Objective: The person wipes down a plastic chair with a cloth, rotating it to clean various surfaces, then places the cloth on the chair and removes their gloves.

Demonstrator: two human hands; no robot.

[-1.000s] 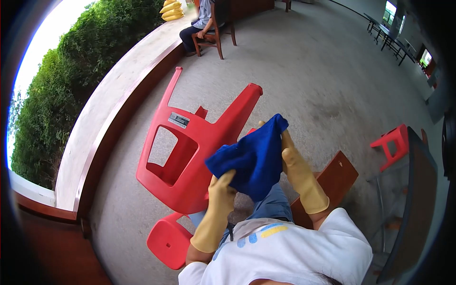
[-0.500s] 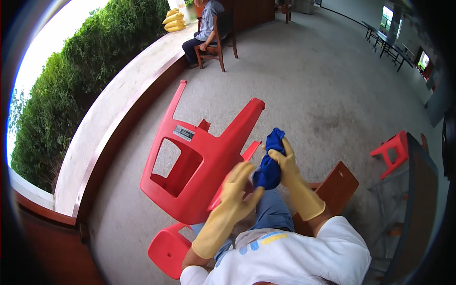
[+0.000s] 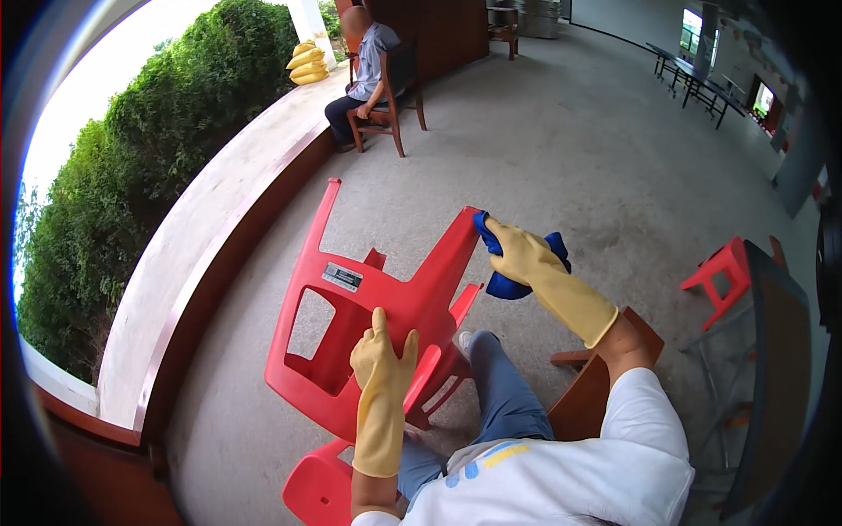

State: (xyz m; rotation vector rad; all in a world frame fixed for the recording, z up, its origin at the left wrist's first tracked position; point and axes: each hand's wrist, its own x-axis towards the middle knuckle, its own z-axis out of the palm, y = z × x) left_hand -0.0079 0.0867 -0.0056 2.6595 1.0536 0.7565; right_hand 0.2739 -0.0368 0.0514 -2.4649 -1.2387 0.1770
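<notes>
Right hand (image 3: 524, 254), yellow-gloved, at 2 o'clock from the view's centre: we find it closed around a blue cloth (image 3: 509, 285), part of which lies against the end of a leg.
Left hand (image 3: 382, 355), yellow-gloved, at 7 o'clock: grasping nothing, index finger extended, thumb apart, laid against the stool's side.
Large red stool (image 3: 395, 302), plastic, tipped over, at 9 o'clock and reaching to the centre: legs pointing toward 11 and 1 o'clock, an opening with rounded corners in its side.
Label (image 3: 342, 277), pale and grey, on that stool at 9 o'clock: we cannot read its print.
White shirt (image 3: 544, 478), at 5 o'clock: blue and yellow shapes, no words that we can make out.
Smaller red seat (image 3: 320, 486), at 7 o'clock, near the large stool's lower edge.
Brown wooden piece (image 3: 605, 386), at 4 o'clock, near the right forearm; it bounds the room on that side.
Another red stool (image 3: 721, 279), at 3 o'clock, well apart, beside a dark panel (image 3: 776, 351).
Grey floor (image 3: 553, 131): we note open room from 12 to 2 o'clock.
Pale ledge (image 3: 197, 232), bounding the floor from 8 to 11 o'clock.
Seated person (image 3: 373, 66), on a wooden chair at 11 o'clock, near the ledge.
</notes>
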